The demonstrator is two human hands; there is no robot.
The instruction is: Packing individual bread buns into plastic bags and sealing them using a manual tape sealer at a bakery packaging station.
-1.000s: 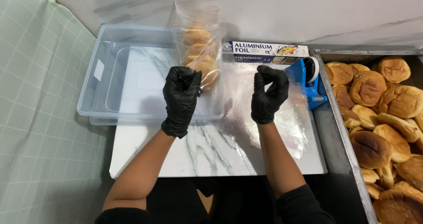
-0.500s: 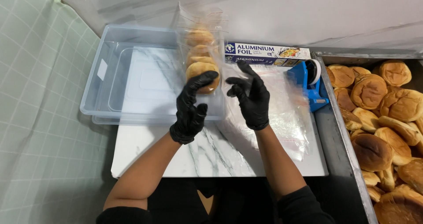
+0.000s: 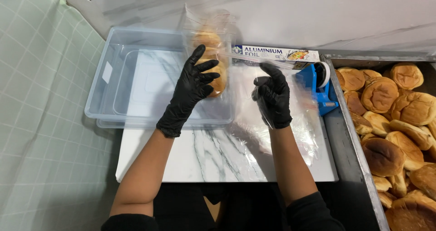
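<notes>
left hand (image 3: 190, 88) spread on bagged buns (image 3: 213, 67) | right hand (image 3: 274, 97) half-curled, empty | tub (image 3: 136, 83) open leftward

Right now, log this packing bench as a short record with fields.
left hand: black glove, fingers spread, pressed against the clear bag of buns
right hand: black glove, fingers curled, over the loose plastic bags
bag of buns: upright over the clear plastic bin, buns stacked inside
worktop: white marble board
behind: foil box, blue tape dispenser
right side: metal tray heaped with loose buns
</notes>
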